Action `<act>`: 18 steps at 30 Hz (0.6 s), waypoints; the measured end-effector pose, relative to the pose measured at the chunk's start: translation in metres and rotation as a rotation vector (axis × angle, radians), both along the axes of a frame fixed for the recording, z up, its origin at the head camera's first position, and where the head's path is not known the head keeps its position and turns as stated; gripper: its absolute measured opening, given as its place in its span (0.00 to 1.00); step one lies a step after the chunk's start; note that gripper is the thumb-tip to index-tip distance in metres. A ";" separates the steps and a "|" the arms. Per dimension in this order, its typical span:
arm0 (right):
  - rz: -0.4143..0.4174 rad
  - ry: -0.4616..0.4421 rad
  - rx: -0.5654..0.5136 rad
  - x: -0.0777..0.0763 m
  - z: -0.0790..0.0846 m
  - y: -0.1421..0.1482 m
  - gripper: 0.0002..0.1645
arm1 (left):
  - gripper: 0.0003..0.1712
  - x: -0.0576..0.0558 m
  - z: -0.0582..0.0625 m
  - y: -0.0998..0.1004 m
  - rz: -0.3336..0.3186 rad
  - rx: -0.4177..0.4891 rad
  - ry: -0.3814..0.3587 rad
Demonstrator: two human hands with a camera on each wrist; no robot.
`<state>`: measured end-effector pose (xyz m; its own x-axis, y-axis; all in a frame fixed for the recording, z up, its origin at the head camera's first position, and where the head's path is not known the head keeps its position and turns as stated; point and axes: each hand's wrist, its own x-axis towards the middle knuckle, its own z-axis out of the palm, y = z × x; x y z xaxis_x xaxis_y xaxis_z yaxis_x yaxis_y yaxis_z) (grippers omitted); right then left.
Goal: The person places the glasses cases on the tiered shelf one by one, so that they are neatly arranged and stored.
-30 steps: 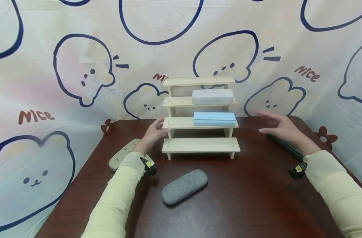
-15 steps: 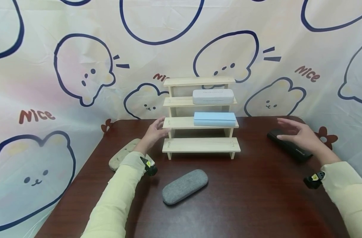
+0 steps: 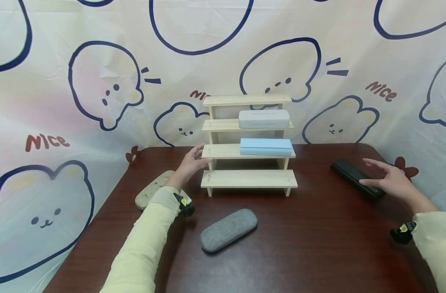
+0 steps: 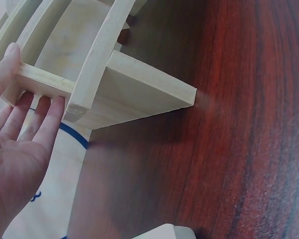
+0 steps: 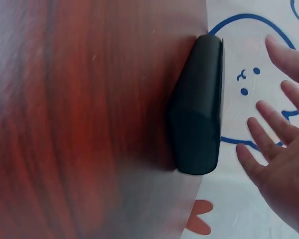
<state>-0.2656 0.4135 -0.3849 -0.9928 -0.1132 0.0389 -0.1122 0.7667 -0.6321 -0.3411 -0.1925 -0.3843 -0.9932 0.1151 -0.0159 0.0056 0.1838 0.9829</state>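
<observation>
My left hand (image 3: pixel 190 165) holds the left side of a four-step wooden display rack (image 3: pixel 249 179). In the left wrist view, the thumb and fingers lie on either side of the rack's side piece (image 4: pixel 47 82). Over at the right, my right hand (image 3: pixel 393 181) hovers with spread fingers beside and above a black glasses case (image 3: pixel 349 175). The right wrist view shows the black case on the table, apart from the fingers. A light blue glasses case (image 3: pixel 265 147) lies on the rack's second step from the bottom, and a white glasses case (image 3: pixel 264 119) on the step above.
A grey felt glasses case (image 3: pixel 228 230) lies slanted on the dark wooden table (image 3: pixel 300 252) in front of the rack. Partly behind the left forearm is a beige case (image 3: pixel 149 193). A bear-print curtain (image 3: pixel 223 73) stands behind the table.
My right hand has moved right and toward me, lower beside the black case, uncovering more of it. The left hand stays on the rack.
</observation>
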 end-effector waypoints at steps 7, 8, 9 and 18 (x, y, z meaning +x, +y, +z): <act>0.039 -0.060 0.003 0.002 -0.008 0.006 0.58 | 0.46 0.003 0.002 0.000 -0.010 0.008 -0.003; 0.039 -0.066 0.003 0.002 -0.009 0.006 0.59 | 0.47 0.003 0.002 0.000 -0.012 0.011 -0.008; 0.039 -0.068 0.003 0.002 -0.010 0.007 0.58 | 0.47 0.003 0.002 -0.001 -0.015 0.012 -0.011; 0.071 -0.068 0.068 -0.005 -0.024 0.016 0.57 | 0.47 0.000 -0.002 -0.001 -0.019 0.004 0.004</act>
